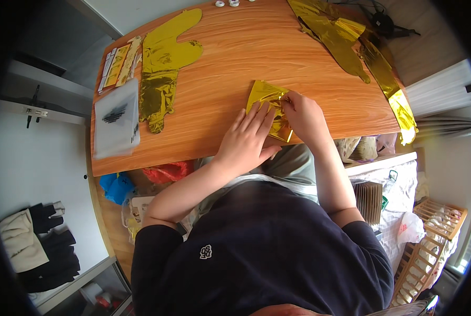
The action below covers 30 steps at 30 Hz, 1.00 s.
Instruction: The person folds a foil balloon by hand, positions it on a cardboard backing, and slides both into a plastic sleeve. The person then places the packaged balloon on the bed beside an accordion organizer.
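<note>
One folded gold foil balloon point(269, 108) lies at the near edge of the wooden table point(230, 79). Thin, light, slick, crinkly film; likely creases easily, best pinned flat and pinched at an edge. Left hand point(248, 139) lies open, flat on it. Right hand point(304, 117) pinches its right edge. More flat gold foil balloons point(164, 63) lie well apart.

a home room, wooden table point(230, 63) by the wall, wooden cot point(430, 231), clothes heaped on a shelf point(35, 242)
</note>
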Available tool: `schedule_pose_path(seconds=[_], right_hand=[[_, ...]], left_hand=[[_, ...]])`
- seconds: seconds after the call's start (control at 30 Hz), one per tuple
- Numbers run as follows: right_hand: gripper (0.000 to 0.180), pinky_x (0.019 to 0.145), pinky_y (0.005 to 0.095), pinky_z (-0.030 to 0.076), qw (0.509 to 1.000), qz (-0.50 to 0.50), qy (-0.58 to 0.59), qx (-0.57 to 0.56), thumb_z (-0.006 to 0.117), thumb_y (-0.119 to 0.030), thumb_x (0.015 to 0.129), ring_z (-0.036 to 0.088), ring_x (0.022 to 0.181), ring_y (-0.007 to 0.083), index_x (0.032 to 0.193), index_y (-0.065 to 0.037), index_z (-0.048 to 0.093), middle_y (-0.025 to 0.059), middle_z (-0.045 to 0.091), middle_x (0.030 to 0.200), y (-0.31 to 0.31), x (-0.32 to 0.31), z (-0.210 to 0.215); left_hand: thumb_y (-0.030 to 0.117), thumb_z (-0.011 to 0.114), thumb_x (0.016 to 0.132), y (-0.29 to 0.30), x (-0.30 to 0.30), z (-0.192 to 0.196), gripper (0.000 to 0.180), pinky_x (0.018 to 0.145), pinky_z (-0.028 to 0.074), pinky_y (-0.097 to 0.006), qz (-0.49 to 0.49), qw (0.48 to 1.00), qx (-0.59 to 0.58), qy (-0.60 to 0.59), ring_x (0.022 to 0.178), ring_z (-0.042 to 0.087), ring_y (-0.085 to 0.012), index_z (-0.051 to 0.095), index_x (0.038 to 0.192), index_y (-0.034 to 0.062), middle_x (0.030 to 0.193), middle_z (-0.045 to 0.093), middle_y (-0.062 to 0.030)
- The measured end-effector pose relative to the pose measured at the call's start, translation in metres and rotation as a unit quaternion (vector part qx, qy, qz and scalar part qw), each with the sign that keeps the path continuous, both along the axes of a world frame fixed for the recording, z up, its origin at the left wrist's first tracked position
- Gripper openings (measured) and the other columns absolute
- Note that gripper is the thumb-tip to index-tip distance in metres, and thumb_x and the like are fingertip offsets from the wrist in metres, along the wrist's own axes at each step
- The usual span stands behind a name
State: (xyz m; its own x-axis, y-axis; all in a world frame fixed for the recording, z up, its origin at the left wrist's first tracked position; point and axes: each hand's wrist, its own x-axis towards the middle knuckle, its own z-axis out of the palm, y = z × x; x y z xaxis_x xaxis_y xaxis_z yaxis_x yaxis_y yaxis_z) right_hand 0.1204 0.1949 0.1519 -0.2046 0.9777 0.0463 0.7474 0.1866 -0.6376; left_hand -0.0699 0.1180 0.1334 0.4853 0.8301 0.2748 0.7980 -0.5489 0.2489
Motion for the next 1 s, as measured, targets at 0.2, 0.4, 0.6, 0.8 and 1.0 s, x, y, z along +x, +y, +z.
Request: schedule_pose_path(seconds=[0.2, 0.4, 0.6, 0.8, 1.0], right_hand=[[0.025, 0.075, 0.0447, 0.055, 0.997, -0.017, 0.07, -0.019, 0.064, -0.018, 0.097, 0.07, 0.084, 0.0408, 0.113, 0.0, 0.069, 0.0223, 0.072, 0.093, 0.001, 0.002, -0.001], [0.026, 0.094, 0.0461, 0.052, 0.978, 0.028, 0.127, 0.162, 0.072, -0.015, 0.094, 0.069, 0.104, 0.0296, 0.119, -0.006, 0.071, 0.0142, 0.07, 0.122, -0.024, 0.022, -0.013], [0.035, 0.118, 0.0507, 0.038, 0.945, 0.167, -0.096, 0.266, 0.073, -0.018, 0.094, 0.06, 0.132, 0.0246, 0.128, -0.012, 0.072, 0.0056, 0.069, 0.133, -0.033, 0.034, -0.035], [0.043, 0.119, 0.0498, 0.039, 0.95, 0.183, -0.109, 0.23, 0.071, -0.023, 0.096, 0.058, 0.136, 0.0269, 0.137, -0.01, 0.066, 0.0081, 0.065, 0.143, -0.037, 0.035, -0.034], [0.044, 0.11, 0.0435, 0.047, 0.944, 0.191, -0.11, 0.244, 0.072, -0.024, 0.095, 0.064, 0.124, 0.0256, 0.136, -0.009, 0.066, 0.0069, 0.069, 0.136, -0.053, 0.014, -0.024]], left_hand=[[0.061, 0.069, 0.09, 0.003, 0.002, -0.014, 0.092, 0.121, 0.035, -0.052, 0.021, 0.999, 0.011, 0.041, 0.149, 0.041, -0.0372, 0.043, 0.152, -0.0017, 0.157, 0.045, -0.0225], [0.068, 0.07, 0.085, 0.006, 0.005, -0.017, 0.1, 0.122, 0.034, -0.051, 0.025, 0.999, -0.004, 0.034, 0.15, 0.04, -0.0347, 0.044, 0.152, -0.0007, 0.159, 0.044, -0.0202], [0.071, 0.07, 0.083, 0.01, 0.004, -0.014, 0.105, 0.124, 0.032, -0.051, 0.033, 0.999, -0.01, 0.037, 0.153, 0.038, -0.0327, 0.042, 0.155, -0.0004, 0.162, 0.042, -0.019], [0.075, 0.067, 0.083, 0.013, -0.004, -0.012, 0.109, 0.124, 0.033, -0.051, 0.032, 0.998, -0.026, 0.044, 0.154, 0.036, -0.0322, 0.04, 0.157, -0.0007, 0.163, 0.041, -0.0197], [0.071, 0.065, 0.089, 0.035, -0.058, 0.004, 0.105, 0.128, 0.025, -0.052, -0.114, 0.983, -0.105, 0.095, 0.158, 0.027, -0.0323, 0.032, 0.163, 0.0059, 0.17, 0.03, -0.0172]])
